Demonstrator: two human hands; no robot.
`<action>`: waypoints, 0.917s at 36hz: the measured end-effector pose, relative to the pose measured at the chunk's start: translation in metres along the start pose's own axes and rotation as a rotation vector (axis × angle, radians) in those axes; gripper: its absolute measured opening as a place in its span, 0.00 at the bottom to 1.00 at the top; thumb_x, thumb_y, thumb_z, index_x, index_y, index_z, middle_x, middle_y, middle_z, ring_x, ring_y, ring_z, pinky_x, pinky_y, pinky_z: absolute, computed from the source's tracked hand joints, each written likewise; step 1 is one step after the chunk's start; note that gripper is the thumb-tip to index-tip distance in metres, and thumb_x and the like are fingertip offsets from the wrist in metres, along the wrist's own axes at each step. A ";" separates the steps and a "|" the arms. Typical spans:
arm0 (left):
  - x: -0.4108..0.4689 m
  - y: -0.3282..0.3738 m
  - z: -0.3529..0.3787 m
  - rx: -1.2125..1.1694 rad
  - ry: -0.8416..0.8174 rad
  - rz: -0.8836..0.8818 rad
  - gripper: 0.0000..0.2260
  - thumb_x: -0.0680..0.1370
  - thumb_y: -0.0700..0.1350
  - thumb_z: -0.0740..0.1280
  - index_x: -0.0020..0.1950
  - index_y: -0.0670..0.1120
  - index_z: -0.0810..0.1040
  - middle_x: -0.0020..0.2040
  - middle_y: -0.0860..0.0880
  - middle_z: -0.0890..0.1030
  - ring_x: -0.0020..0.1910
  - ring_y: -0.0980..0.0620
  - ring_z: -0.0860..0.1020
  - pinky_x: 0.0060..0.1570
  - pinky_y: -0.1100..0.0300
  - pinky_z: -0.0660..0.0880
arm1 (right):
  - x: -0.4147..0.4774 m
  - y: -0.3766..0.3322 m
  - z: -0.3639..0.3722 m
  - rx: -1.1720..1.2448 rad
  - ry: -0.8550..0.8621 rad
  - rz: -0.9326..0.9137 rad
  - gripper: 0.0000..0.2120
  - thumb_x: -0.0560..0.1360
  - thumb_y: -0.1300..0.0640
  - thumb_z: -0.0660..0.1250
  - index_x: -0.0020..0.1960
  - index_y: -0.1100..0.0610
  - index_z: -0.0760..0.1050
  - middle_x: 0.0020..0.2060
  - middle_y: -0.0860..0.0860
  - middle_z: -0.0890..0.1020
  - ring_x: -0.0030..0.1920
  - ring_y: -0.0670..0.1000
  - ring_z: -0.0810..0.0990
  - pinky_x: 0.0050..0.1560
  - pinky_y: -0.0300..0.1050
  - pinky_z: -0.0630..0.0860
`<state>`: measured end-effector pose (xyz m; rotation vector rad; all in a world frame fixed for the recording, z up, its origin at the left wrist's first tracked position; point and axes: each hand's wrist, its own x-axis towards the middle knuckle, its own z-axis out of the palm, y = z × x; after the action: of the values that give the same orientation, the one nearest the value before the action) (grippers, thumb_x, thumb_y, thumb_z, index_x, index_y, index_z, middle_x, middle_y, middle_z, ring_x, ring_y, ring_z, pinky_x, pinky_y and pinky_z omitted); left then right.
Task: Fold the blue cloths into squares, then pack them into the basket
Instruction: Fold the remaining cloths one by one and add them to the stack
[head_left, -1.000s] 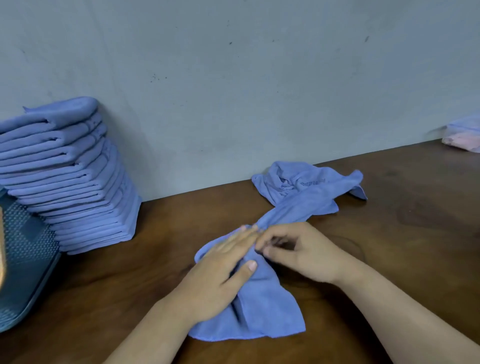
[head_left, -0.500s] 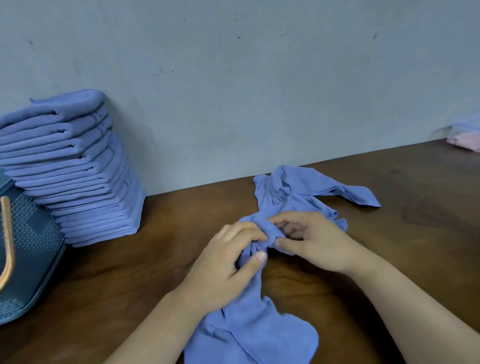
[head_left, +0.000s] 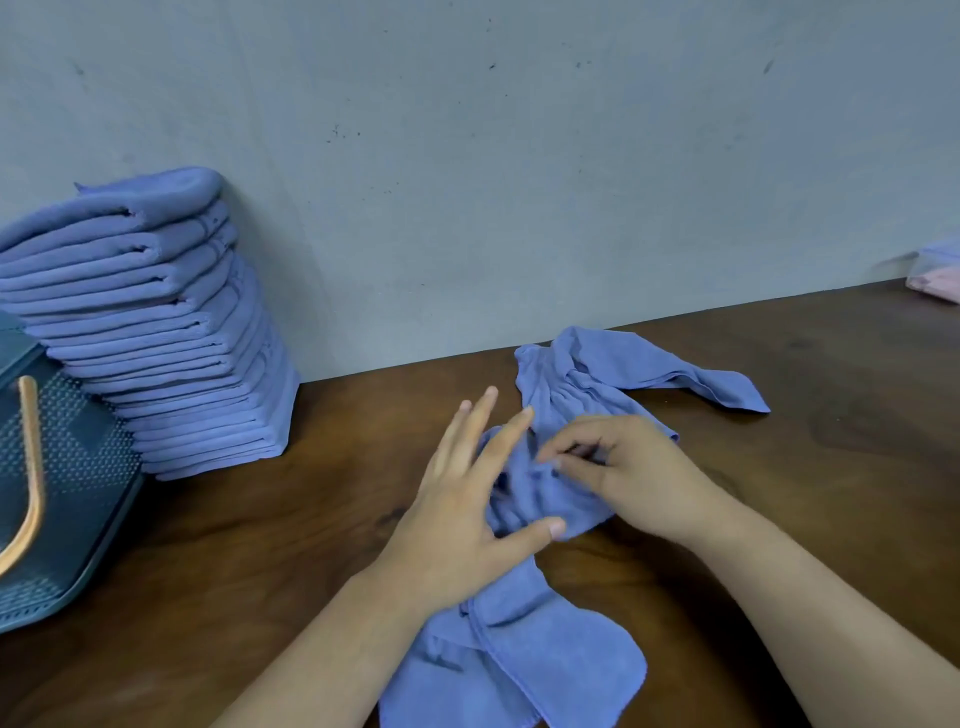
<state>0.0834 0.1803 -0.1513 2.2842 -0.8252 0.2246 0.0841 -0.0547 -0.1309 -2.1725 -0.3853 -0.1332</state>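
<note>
Lying crumpled beneath both hands, the blue cloth (head_left: 519, 665) is pinched by the right hand (head_left: 639, 478); the left hand (head_left: 457, 525) is splayed flat.

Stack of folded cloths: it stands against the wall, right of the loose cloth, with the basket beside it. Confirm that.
Not quite. The head view shows the stack left of the loose cloth, not right of it. The rest holds: it stands against the wall, with the basket beside it.
</note>
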 end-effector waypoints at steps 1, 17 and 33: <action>0.000 0.000 0.000 0.009 -0.015 0.009 0.42 0.76 0.67 0.73 0.84 0.68 0.51 0.84 0.66 0.41 0.84 0.60 0.38 0.81 0.48 0.56 | -0.003 -0.008 0.003 0.117 -0.066 0.006 0.11 0.82 0.62 0.71 0.53 0.47 0.87 0.47 0.45 0.87 0.49 0.48 0.85 0.53 0.42 0.79; 0.005 -0.017 0.001 0.431 0.055 -0.388 0.17 0.83 0.68 0.57 0.63 0.62 0.77 0.54 0.59 0.72 0.57 0.57 0.70 0.46 0.58 0.75 | 0.019 0.075 -0.014 -0.706 0.110 0.427 0.27 0.86 0.40 0.47 0.83 0.42 0.60 0.83 0.44 0.61 0.82 0.49 0.56 0.80 0.65 0.51; 0.018 -0.002 -0.057 0.550 -0.204 -0.581 0.26 0.85 0.64 0.46 0.58 0.52 0.79 0.54 0.46 0.81 0.47 0.44 0.74 0.46 0.51 0.70 | 0.014 0.025 0.030 -0.285 0.045 -0.069 0.13 0.85 0.49 0.64 0.68 0.41 0.79 0.55 0.37 0.83 0.56 0.42 0.76 0.62 0.42 0.73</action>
<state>0.1026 0.2104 -0.1033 2.9906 -0.1620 -0.0609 0.1036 -0.0407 -0.1648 -2.4319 -0.4373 -0.2906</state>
